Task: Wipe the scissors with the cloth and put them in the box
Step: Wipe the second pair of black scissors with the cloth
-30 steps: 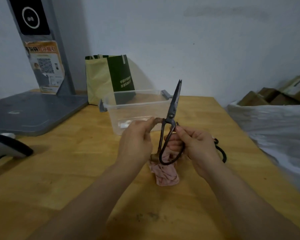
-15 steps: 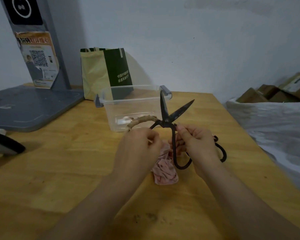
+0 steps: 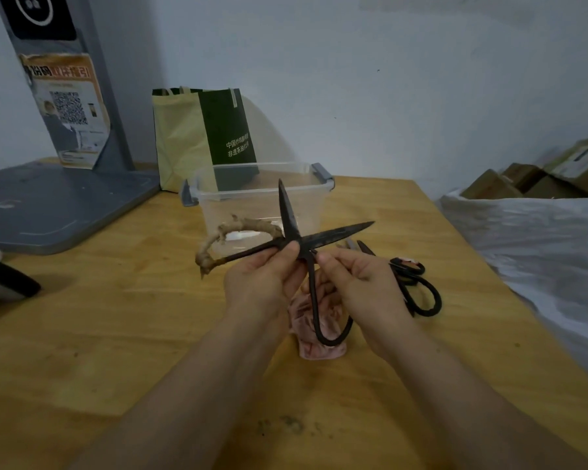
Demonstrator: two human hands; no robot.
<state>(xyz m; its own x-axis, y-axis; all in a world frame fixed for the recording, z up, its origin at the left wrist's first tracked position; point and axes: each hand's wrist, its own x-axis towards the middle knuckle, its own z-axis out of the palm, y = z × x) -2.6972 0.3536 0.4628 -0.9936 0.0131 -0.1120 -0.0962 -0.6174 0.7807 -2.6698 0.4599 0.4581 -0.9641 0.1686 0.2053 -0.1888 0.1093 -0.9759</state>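
Holding the scissors [image 3: 297, 242] open over the cloth [image 3: 319, 347], box [image 3: 258, 195] just behind — my left hand [image 3: 262, 283] and right hand [image 3: 360, 283] each pinch a shank near the pivot. Wiping seems the step in hand; next, one grip must take the cloth.

The scissors [image 3: 336, 235] were up above the cloth [image 3: 323, 351] on the table [image 3: 116, 334], box [image 3: 252, 212] just behind, bag [image 3: 197, 137] behind that, second pair of scissors [image 3: 408, 270] lying right, stand [image 3: 58, 205] far left.
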